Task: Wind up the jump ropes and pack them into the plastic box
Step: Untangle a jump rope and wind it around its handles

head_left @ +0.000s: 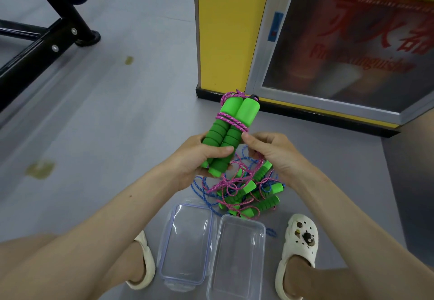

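Note:
My left hand (199, 158) grips two green foam jump-rope handles (231, 121) held side by side, their tops pointing away from me. Pink rope (231, 120) is wound a few turns around their middle. My right hand (267, 151) pinches the pink rope right beside the handles. Below the hands, a tangled pile of jump ropes (249, 191) with green handles and pink and blue cords lies on the floor. In front of my feet sit a clear plastic box (237, 259), empty, and its clear lid (187, 243) to its left.
A yellow pillar (225, 29) and a fire extinguisher cabinet (352, 48) stand just beyond the pile. A black metal gym frame (42, 48) runs along the upper left. My white clogs (298, 245) flank the box on the grey floor.

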